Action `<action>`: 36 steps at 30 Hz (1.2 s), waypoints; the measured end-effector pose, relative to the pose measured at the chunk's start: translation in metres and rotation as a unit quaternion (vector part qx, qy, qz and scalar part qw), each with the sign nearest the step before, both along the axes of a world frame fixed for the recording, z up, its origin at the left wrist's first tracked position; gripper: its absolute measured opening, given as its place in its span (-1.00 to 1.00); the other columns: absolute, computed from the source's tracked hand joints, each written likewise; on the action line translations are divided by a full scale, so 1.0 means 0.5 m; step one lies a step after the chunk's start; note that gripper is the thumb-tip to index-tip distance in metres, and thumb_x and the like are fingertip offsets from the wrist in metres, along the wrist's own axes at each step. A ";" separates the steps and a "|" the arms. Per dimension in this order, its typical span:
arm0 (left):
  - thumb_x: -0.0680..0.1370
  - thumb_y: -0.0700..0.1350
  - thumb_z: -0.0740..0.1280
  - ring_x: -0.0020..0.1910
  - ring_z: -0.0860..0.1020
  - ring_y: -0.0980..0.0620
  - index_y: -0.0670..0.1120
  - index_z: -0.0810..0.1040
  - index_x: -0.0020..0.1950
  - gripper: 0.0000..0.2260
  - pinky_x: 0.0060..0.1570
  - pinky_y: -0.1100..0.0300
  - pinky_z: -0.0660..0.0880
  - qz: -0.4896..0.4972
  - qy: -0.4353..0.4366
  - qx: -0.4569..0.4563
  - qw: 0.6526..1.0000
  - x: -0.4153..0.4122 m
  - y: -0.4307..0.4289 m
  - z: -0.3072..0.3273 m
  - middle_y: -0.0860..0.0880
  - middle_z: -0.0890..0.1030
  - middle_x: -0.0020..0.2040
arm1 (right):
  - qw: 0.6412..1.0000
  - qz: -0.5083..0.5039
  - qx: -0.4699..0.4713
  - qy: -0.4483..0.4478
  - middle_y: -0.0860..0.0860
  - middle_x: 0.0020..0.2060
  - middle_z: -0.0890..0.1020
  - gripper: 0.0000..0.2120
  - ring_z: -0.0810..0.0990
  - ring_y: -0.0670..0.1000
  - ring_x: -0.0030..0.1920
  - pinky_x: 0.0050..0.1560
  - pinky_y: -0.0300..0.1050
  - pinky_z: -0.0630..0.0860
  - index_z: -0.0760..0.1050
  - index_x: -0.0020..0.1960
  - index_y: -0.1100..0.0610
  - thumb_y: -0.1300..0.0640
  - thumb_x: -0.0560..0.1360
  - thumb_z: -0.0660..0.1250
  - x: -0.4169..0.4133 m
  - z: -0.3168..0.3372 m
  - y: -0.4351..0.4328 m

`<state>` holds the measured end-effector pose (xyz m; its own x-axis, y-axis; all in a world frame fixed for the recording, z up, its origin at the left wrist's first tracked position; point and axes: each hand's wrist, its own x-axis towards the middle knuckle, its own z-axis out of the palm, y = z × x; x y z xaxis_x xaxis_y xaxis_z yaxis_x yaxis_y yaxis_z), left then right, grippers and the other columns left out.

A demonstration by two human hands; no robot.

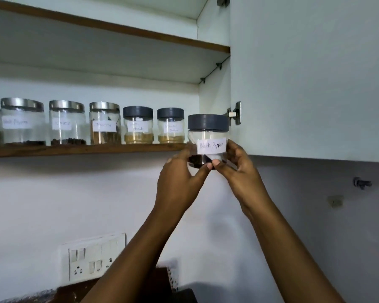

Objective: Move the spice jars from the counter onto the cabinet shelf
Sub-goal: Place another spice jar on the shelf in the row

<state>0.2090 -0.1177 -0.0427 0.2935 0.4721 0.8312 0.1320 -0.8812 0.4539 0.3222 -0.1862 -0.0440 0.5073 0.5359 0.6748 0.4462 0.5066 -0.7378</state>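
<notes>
**Inspector:** Position of the item?

**Assessor:** The Black Pepper jar, under a dark grey lid, is held in the air at the right end of the shelf. It is not yet set down. Its base sits lower than the shelf's wooden front edge and appears to be in front of it.

**Inspector:** Hands?

**Assessor:** Both are clamped on the jar. The left hand and right hand wrap its lower part from either side, and the thumbs meet under the label. The upper half and lid are unsupported.

**Inspector:** Hazards?

**Assessor:** Three, in my judgement. First, if the jar goes forward without being raised, the base would strike the shelf edge, which could jolt it out of a low fingertip hold. Second, the free slot is narrow. The coriander powder jar stands just to the left, and the hinge of the cabinet door is close on the right, so drifting either way risks a knock. Third, the fingers under the sides could be trapped against the shelf at set-down.

**Inspector:** Recommendation?

**Assessor:** Lift clear of the edge, enter straight, and release only once the base is seated.
</notes>
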 end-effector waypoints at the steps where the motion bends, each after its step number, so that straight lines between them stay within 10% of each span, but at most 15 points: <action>1: 0.49 0.06 0.38 0.19 0.53 0.00 -0.04 0.45 0.36 -0.53 0.02 0.23 0.41 0.009 0.010 0.008 1.000 0.016 0.012 0.028 -0.01 0.61 0.19 | 1.000 0.000 0.013 -0.003 -0.17 0.21 0.46 -0.47 0.45 -0.21 0.17 0.18 -0.31 0.36 0.28 0.42 -0.02 0.18 0.50 0.35 0.014 0.024 0.013; 20: 0.50 0.08 0.35 0.08 0.56 -0.15 -0.14 0.50 0.12 -0.65 -0.05 0.11 0.44 0.203 0.161 -0.030 0.965 0.204 0.172 0.174 -0.13 0.62 0.09 | 0.972 -0.121 -0.134 -0.152 0.12 0.16 0.60 -0.65 0.57 0.11 0.17 0.23 0.05 0.47 0.45 0.24 0.20 0.14 0.49 0.35 0.218 0.166 0.221; 36: 0.42 0.21 0.40 0.08 0.59 -0.08 -0.06 0.58 0.13 -0.57 -0.13 0.19 0.34 0.269 0.144 -0.034 0.952 0.244 0.220 0.182 -0.06 0.65 0.06 | 0.943 -0.177 -0.222 -0.175 0.16 0.26 0.52 -0.49 0.49 0.15 0.25 0.16 -0.10 0.42 0.34 0.37 0.16 0.14 0.46 0.38 0.233 0.212 0.264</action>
<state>0.3311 -0.0077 0.0482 0.2064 0.6678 0.7151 0.6834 -0.6215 0.3831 0.4387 -0.0542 0.0618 0.4952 0.6444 0.5827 0.7849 -0.0443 -0.6180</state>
